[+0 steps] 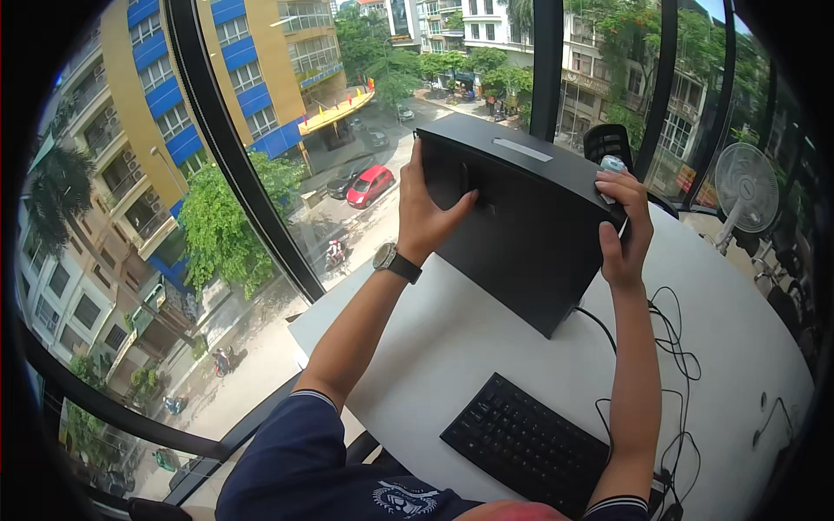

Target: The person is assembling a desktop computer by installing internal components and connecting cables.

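A large black box-shaped case (521, 234), which looks like a computer case, stands tilted over the white desk. Its top face carries a pale label strip (523, 149). My left hand (432, 208) grips the left side, fingers along the edge and thumb on the broad face. At the upper right corner, my right hand (627, 217) is closed on the case, its thumb near the side edge. A small bluish-white object (612, 163) shows just above my right fingers; its kind is unclear. The side of the case away from me is hidden.
A black keyboard (526, 443) lies on the white desk (417, 356) near me. Loose black cables (682, 356) tangle along the right. A black mesh chair (608, 143) and a white fan (745, 187) stand beyond the desk. Tall windows with dark frames (252, 156) border the left and far sides.
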Action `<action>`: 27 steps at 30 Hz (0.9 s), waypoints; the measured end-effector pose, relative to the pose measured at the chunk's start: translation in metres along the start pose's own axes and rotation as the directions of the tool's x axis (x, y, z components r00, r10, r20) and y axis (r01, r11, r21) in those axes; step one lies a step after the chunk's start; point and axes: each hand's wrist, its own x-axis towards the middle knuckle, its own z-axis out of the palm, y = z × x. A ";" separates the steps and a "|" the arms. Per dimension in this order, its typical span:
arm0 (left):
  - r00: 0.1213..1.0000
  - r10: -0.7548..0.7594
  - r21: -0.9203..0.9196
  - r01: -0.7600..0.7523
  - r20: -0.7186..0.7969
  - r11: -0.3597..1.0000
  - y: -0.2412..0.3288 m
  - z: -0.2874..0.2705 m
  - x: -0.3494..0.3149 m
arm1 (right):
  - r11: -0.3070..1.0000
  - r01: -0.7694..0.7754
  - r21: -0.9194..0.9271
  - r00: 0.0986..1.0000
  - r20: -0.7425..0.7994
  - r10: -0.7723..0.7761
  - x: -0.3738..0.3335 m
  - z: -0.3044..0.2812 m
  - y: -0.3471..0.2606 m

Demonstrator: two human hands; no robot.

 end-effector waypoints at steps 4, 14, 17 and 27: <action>0.997 -0.049 -0.043 0.047 -0.056 0.998 0.010 -0.011 -0.014 | 0.996 0.084 0.038 0.996 -0.010 -0.083 0.006 -0.007 0.005; 0.995 0.021 0.242 0.003 -0.099 0.970 0.016 -0.105 -0.099 | 0.999 0.030 0.029 0.999 -0.021 -0.029 0.004 -0.004 0.000; 0.972 0.203 0.464 -0.128 -0.116 0.876 0.017 -0.124 -0.129 | 0.999 0.044 0.011 0.999 -0.018 -0.044 0.005 -0.004 0.003; 0.866 0.165 0.316 -0.341 0.472 0.886 0.030 -0.156 -0.149 | 1.000 0.025 -0.012 1.000 -0.009 -0.026 0.001 -0.003 0.007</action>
